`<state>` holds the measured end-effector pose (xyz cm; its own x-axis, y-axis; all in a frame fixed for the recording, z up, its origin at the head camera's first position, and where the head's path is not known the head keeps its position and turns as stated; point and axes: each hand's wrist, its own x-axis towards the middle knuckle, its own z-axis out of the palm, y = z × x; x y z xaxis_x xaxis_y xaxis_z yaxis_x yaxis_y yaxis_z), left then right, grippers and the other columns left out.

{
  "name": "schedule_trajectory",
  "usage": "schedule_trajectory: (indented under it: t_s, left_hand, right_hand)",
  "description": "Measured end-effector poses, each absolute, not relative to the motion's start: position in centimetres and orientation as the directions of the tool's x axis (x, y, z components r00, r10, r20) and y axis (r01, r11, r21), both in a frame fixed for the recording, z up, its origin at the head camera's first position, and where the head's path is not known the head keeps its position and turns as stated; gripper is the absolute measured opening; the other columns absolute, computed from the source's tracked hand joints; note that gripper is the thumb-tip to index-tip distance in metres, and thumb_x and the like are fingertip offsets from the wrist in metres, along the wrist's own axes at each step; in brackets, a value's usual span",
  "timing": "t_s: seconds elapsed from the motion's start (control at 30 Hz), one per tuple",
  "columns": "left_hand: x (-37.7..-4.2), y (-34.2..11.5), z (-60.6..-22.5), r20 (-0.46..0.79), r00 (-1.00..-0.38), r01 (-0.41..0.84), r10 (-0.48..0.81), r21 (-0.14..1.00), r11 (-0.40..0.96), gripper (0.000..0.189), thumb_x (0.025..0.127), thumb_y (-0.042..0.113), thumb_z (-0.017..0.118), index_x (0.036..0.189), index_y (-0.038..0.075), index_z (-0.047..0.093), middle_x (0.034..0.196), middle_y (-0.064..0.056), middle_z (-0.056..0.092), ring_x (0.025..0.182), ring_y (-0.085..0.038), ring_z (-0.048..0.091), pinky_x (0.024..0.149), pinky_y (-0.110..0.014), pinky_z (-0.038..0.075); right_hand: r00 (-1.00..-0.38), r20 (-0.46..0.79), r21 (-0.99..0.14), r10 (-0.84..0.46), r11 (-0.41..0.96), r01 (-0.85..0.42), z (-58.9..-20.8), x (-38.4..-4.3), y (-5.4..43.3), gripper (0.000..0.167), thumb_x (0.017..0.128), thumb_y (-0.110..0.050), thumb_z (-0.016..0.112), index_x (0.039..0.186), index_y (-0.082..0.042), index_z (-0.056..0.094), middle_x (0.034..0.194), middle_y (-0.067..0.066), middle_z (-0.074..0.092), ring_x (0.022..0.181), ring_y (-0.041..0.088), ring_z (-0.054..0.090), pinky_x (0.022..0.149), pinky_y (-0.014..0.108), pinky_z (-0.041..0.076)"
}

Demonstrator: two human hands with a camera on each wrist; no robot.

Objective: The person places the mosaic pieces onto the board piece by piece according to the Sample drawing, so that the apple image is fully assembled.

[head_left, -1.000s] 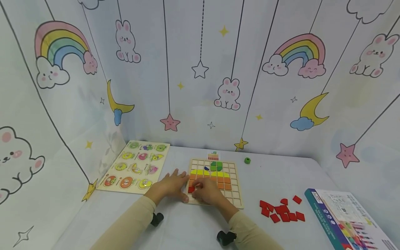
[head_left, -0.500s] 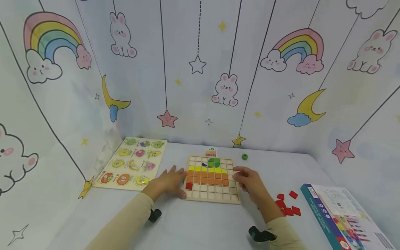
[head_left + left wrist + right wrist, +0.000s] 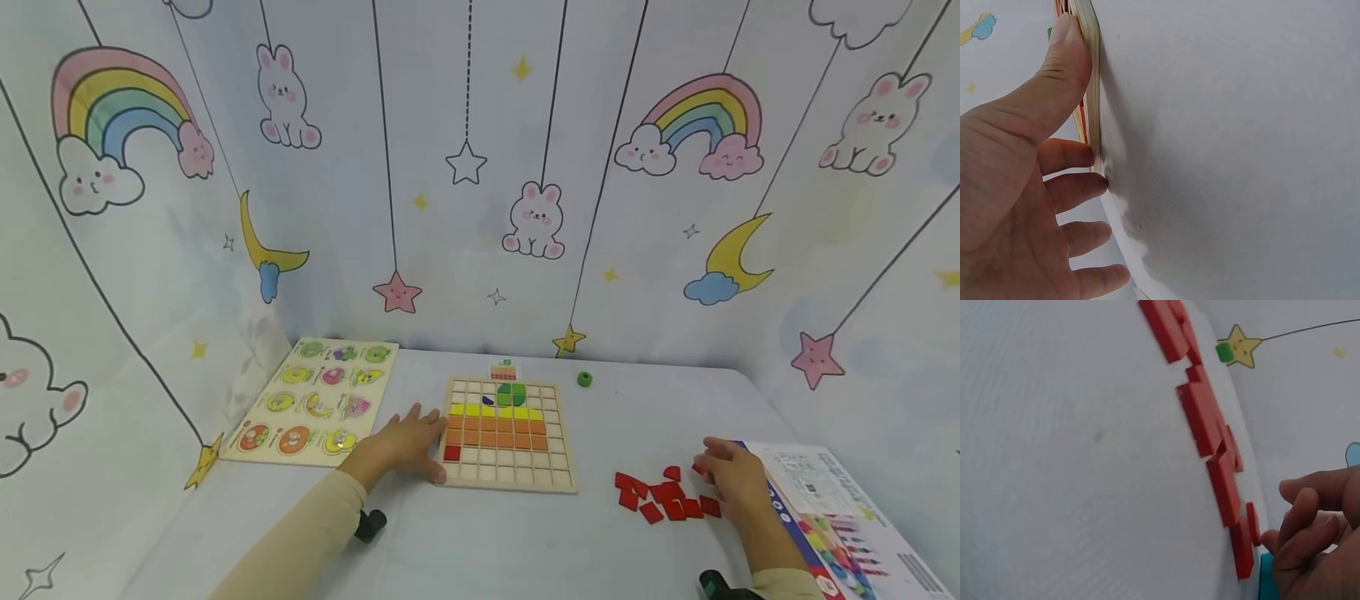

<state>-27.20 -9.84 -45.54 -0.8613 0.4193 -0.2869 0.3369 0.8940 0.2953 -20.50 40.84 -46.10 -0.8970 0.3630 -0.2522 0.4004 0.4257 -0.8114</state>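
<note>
A wooden grid board (image 3: 495, 479) lies mid-table, with orange, yellow and green pieces in its cells and a single red tile (image 3: 452, 453) at lower left. My left hand (image 3: 401, 446) rests at its left edge, fingers spread; in the left wrist view the thumb (image 3: 1063, 69) lies along the board's side. At right, my right hand (image 3: 738, 479) is over a red tile (image 3: 698, 469), bent fingertips right at it. I cannot tell whether they pinch it. Loose red tiles (image 3: 667, 492) lie to the left of this hand; the right wrist view shows red tiles (image 3: 1200, 419) beside the fingers.
A fruit puzzle board (image 3: 318, 404) lies at back left. Behind the grid board is a small pattern card (image 3: 504, 370), with a green bead (image 3: 584, 379) to its right. A colourful box (image 3: 825, 500) sits at the right, partly behind the right hand.
My right hand has moved from the grid board rightward to the loose red tiles. The red tile stays in the board's lower left cell. My left hand has stayed at the board's edge.
</note>
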Motion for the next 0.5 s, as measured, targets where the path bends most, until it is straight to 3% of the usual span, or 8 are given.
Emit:
schedule_trajectory:
  t_s: [0.1, 0.2, 0.37, 0.5]
  left_hand:
    - [-27.15, -9.85, -45.62, -0.284, -0.863, 0.336, 0.417, 0.294, 0.895, 0.097, 0.077, 0.049, 0.086, 0.157, 0.015, 0.042, 0.165, -0.008, 0.034, 0.155, -0.04, 0.016, 0.121, -0.064, 0.019]
    - [-27.12, -9.84, -45.66, -0.281, -0.862, 0.338, 0.422, 0.3, 0.892, 0.097, 0.077, 0.049, 0.086, 0.157, 0.015, 0.042, 0.165, -0.009, 0.034, 0.155, -0.041, 0.016, 0.121, -0.064, 0.02]
    - [-27.09, -9.85, -45.84, -0.28, -0.862, 0.343, 0.423, 0.293, 0.893, 0.098, 0.076, 0.05, 0.086, 0.156, 0.014, 0.042, 0.164, -0.01, 0.035, 0.155, -0.041, 0.017, 0.121, -0.064, 0.021]
    - [-27.17, -9.85, -45.85, -0.281, -0.865, 0.342, 0.416, 0.278, 0.898, 0.099, 0.076, 0.051, 0.086, 0.156, 0.015, 0.042, 0.164, -0.009, 0.036, 0.155, -0.041, 0.018, 0.121, -0.064, 0.022]
  right_hand:
    - [-0.91, -0.236, -0.68, 0.34, 0.612, 0.405, -46.67, -20.74, 41.47, 0.064, 0.1, -0.022, 0.059, 0.151, 0.008, 0.036, 0.141, 0.036, 0.045, 0.11, 0.043, 0.054, 0.086, 0.05, 0.054]
    - [-0.929, -0.206, -0.593, 0.309, 0.715, 0.369, -46.95, -20.84, 41.61, 0.064, 0.096, -0.019, 0.063, 0.146, 0.012, 0.04, 0.14, 0.039, 0.045, 0.117, 0.05, 0.047, 0.09, 0.06, 0.05]
    - [-0.945, -0.169, -0.541, 0.279, 0.776, 0.326, -46.93, -20.86, 41.57, 0.057, 0.091, -0.012, 0.067, 0.137, 0.016, 0.048, 0.13, 0.039, 0.053, 0.106, 0.046, 0.051, 0.08, 0.05, 0.054]
    - [-0.936, -0.179, -0.521, 0.304, 0.777, 0.353, -46.7, -20.97, 41.25, 0.055, 0.09, -0.014, 0.071, 0.132, 0.016, 0.052, 0.122, 0.038, 0.055, 0.102, 0.045, 0.051, 0.078, 0.049, 0.053]
